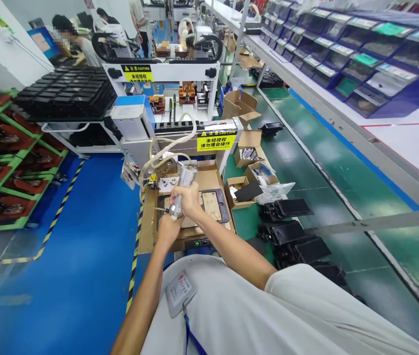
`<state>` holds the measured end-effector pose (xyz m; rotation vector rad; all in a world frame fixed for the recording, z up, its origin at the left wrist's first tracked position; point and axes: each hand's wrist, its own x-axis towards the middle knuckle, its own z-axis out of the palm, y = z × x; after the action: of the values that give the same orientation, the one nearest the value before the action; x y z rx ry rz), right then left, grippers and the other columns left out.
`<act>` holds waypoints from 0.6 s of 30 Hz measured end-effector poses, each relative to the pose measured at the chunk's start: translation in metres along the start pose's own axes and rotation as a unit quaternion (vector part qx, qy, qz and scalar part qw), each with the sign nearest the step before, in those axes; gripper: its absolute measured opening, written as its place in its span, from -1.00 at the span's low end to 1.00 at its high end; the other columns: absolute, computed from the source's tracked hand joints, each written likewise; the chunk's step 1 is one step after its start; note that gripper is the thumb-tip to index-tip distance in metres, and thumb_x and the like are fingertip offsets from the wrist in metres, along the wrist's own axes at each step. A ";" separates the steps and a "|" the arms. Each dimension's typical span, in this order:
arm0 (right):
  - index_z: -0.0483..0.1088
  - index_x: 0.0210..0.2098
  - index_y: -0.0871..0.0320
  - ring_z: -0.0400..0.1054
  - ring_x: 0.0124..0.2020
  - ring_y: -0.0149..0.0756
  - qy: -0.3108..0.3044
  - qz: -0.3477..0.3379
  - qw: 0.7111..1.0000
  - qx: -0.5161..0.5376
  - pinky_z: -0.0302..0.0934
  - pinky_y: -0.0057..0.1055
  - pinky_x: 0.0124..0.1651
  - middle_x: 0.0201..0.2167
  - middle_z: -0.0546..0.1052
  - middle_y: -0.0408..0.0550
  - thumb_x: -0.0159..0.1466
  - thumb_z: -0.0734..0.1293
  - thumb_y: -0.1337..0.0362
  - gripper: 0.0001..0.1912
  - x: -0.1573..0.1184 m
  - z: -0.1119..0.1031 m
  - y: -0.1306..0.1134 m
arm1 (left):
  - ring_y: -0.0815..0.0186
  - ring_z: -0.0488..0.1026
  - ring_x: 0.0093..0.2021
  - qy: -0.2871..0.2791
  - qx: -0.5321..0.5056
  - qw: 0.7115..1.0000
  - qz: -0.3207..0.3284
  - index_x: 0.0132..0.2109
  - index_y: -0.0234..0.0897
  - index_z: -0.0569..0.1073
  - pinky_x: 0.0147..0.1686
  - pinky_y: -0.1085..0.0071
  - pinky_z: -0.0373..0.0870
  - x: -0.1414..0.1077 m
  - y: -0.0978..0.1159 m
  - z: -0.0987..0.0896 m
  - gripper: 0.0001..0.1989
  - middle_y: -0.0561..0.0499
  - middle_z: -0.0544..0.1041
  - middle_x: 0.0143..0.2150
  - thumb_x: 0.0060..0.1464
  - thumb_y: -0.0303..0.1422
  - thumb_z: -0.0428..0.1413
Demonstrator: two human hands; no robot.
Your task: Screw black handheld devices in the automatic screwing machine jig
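Note:
A silver cylindrical tool (187, 175) stands tilted over the cardboard-lined workbench (147, 231) in front of me. My right hand (190, 198) is wrapped around its middle. My left hand (169, 228) is closed at its lower end, where a small fitting sticks out to the left; the fingers are partly hidden. Just right of the hands lies a dark frame-shaped fixture (224, 209) with a tan inner panel (211, 205). Behind the tool, a white sheet with small parts (168, 185) rests on the bench. A cream hose (165, 160) loops above and left of the tool.
Open cardboard boxes (242, 201) line the bench's right side, with several black parts (287, 231) below them. A machine gantry with a caution sign (216, 141) spans the back. Parts bins (365, 54) sit upper right; a green rack (6, 172) stands left. People work behind.

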<state>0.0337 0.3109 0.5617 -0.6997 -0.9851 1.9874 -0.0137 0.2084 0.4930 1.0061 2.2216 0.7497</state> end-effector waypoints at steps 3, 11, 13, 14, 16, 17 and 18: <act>0.29 -0.56 0.14 0.29 -0.67 -0.35 -0.010 0.012 1.000 -0.009 0.16 -0.43 -0.58 -0.68 0.35 -0.23 -0.06 0.35 0.29 -0.88 -0.001 -0.010 -0.005 | 0.21 0.51 -0.39 -0.012 0.024 1.000 -0.005 -0.31 -0.33 0.60 -0.39 0.40 0.31 0.002 0.002 -0.004 -0.73 -0.08 0.61 -0.41 0.16 -0.23 0.11; 0.50 -0.20 0.15 0.49 -0.24 -0.24 -0.058 0.084 0.988 -0.117 0.37 -0.42 -0.23 -0.30 0.61 -0.05 0.01 0.55 0.16 -0.61 -0.022 -0.049 -0.024 | -0.14 0.63 -0.09 0.023 0.086 0.995 -0.054 -0.25 -0.30 0.67 -0.26 0.26 0.35 0.002 0.000 -0.043 -0.77 -0.35 0.69 -0.23 0.07 -0.25 0.20; 0.46 -0.20 0.14 0.49 -0.31 -0.26 -0.007 0.126 0.992 -0.003 0.38 -0.41 -0.27 -0.34 0.60 -0.07 -0.02 0.54 0.19 -0.59 -0.021 -0.037 -0.009 | -0.09 0.64 -0.10 0.019 0.070 0.996 -0.058 -0.23 -0.28 0.67 -0.26 0.30 0.37 0.000 0.001 -0.036 -0.79 -0.30 0.69 -0.24 0.06 -0.29 0.21; 0.43 -0.26 0.15 0.46 -0.40 -0.28 0.030 0.142 0.989 0.031 0.36 -0.41 -0.36 -0.43 0.56 -0.10 -0.04 0.52 0.21 -0.63 -0.018 -0.030 0.001 | -0.04 0.64 -0.14 0.016 0.059 0.996 -0.060 -0.21 -0.28 0.67 -0.27 0.32 0.38 0.000 0.003 -0.029 -0.79 -0.26 0.70 -0.26 0.05 -0.30 0.21; 0.36 -0.42 0.14 0.36 -0.58 -0.31 0.100 0.142 0.984 0.043 0.25 -0.42 -0.54 -0.61 0.45 -0.18 -0.08 0.47 0.27 -0.73 -0.009 -0.017 0.021 | 0.04 0.64 -0.24 0.009 0.036 0.997 -0.066 -0.14 -0.28 0.66 -0.32 0.36 0.40 0.002 0.004 -0.015 -0.76 -0.18 0.70 -0.32 0.05 -0.32 0.21; 0.32 -0.47 0.12 0.32 -0.63 -0.32 0.125 0.130 0.983 0.033 0.19 -0.42 -0.59 -0.66 0.40 -0.20 -0.10 0.44 0.30 -0.76 -0.003 -0.013 0.029 | 0.09 0.63 -0.29 0.007 0.025 0.997 -0.069 -0.11 -0.28 0.65 -0.34 0.37 0.40 0.003 0.005 -0.009 -0.74 -0.14 0.69 -0.33 0.05 -0.33 0.21; 0.29 -0.51 0.11 0.30 -0.65 -0.33 0.143 0.118 0.982 0.024 0.16 -0.42 -0.62 -0.69 0.38 -0.21 -0.13 0.41 0.32 -0.78 0.003 -0.011 0.036 | 0.12 0.62 -0.32 0.007 0.015 0.997 -0.072 -0.07 -0.29 0.64 -0.35 0.38 0.40 0.006 0.005 -0.003 -0.71 -0.12 0.69 -0.34 0.06 -0.33 0.20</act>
<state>0.0257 0.3037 0.5260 -1.0831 -0.7064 2.0307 -0.0165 0.2147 0.4969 0.8467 2.2960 0.6622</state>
